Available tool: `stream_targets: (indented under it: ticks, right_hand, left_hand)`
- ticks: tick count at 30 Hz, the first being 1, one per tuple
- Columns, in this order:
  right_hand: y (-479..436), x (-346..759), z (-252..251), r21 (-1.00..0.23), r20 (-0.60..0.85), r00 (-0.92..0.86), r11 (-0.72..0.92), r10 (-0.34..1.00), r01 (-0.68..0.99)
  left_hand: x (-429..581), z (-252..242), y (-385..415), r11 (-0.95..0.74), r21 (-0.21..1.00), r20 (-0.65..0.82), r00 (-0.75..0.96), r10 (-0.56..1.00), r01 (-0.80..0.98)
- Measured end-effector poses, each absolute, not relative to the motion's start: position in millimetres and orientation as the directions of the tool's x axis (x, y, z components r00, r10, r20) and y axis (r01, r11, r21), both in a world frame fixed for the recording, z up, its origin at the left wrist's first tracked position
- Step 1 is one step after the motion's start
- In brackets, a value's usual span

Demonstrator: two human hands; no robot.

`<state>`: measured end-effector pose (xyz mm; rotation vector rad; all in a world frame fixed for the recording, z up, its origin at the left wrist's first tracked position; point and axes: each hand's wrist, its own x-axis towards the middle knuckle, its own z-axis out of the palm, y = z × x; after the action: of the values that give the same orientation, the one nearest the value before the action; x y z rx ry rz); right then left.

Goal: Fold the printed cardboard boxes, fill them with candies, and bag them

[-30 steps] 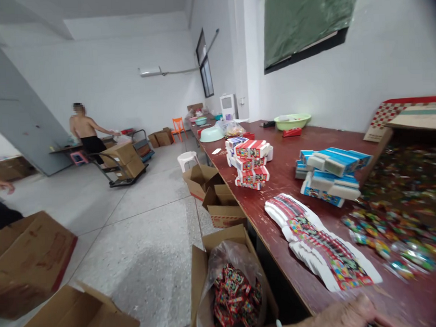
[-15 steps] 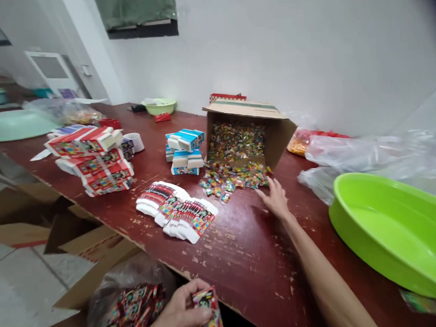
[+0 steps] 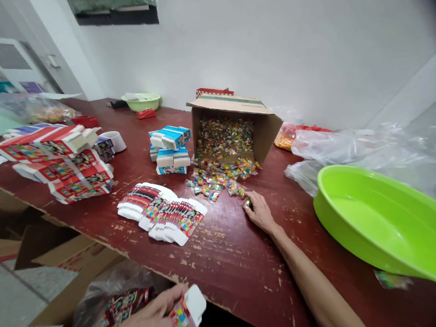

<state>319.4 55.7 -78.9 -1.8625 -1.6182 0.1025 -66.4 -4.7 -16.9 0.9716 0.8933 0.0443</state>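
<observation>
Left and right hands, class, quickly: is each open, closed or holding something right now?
Left hand: closed, holding a small printed carton.
Right hand: closed, pinching a small candy packet.

A pale wall (image 3: 271, 50) rises behind a long dark-red surface (image 3: 240, 268), its paint scuffed and chipped. Upper left, green sheeting (image 3: 113, 1) covers what is probably a window (image 3: 119, 17); a white pillar (image 3: 67, 49) stands left of it. Grey floor (image 3: 14, 297) shows lower left; the light is soft.
</observation>
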Motion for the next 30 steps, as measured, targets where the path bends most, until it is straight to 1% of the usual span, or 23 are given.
stream_targets:
  ticks: [2,5,9,12,14,15,16,17,19,22,24,27,30]
  right_hand:
    - [38.2,314.0,-80.2,-0.545,0.377,0.213,0.030,0.901,0.838]
    - [22.2,310.6,-76.5,-0.598,0.405,0.257,0.042,0.877,0.800]
    - [9.7,298.7,-52.5,-0.650,0.448,0.366,0.016,0.816,0.760]
    - [-2.7,263.3,-19.7,-0.742,0.430,0.381,0.081,0.818,0.665]
    - [-12.7,227.2,2.7,-0.906,0.332,0.340,0.197,0.880,0.375]
    - [-17.4,208.0,12.0,-0.946,0.293,0.317,0.226,0.902,0.232]
    - [-21.5,189.6,19.2,-0.959,0.283,0.298,0.261,0.912,0.113]
    - [-24.7,173.0,24.1,-0.956,0.289,0.287,0.288,0.913,0.048]
    - [-27.9,148.0,27.3,-0.945,0.323,0.274,0.324,0.906,0.041]
    - [-27.0,132.5,21.9,-0.947,0.321,0.244,0.301,0.915,0.115]
    - [-25.8,132.9,18.1,-0.952,0.301,0.229,0.281,0.926,0.118]
    - [-26.6,140.1,18.7,-0.944,0.327,0.195,0.307,0.925,0.123]
    - [-29.6,145.3,25.0,-0.907,0.393,0.144,0.358,0.908,0.221]
  left_hand:
    - [-50.0,-10.4,-5.5,0.656,0.717,-0.601,0.685,0.412,0.234]
    - [-32.6,-6.3,-4.5,0.618,0.782,-0.487,0.700,0.523,0.083]
    - [-20.0,-1.6,-2.5,0.544,0.839,-0.402,0.666,0.629,-0.006]
    - [-14.6,4.8,-4.2,0.500,0.864,-0.349,0.650,0.675,-0.054]
    - [-12.5,8.9,-6.8,0.474,0.878,-0.332,0.633,0.699,-0.063]
    - [-12.0,10.5,-8.3,0.465,0.883,-0.329,0.628,0.705,-0.060]
    - [-11.7,11.9,-9.9,0.457,0.888,-0.326,0.623,0.711,-0.057]
    - [-11.6,13.0,-11.5,0.445,0.894,-0.316,0.621,0.717,-0.059]
    - [-11.9,14.8,-14.4,0.415,0.906,-0.281,0.623,0.730,-0.078]
    - [-12.6,18.0,-17.9,0.379,0.918,-0.231,0.623,0.747,-0.114]
    - [-13.0,20.8,-19.5,0.377,0.918,-0.226,0.617,0.754,-0.126]
    - [-13.5,25.3,-21.1,0.363,0.921,-0.214,0.600,0.771,-0.138]
    - [-13.3,29.4,-21.8,0.335,0.933,-0.191,0.600,0.777,-0.136]
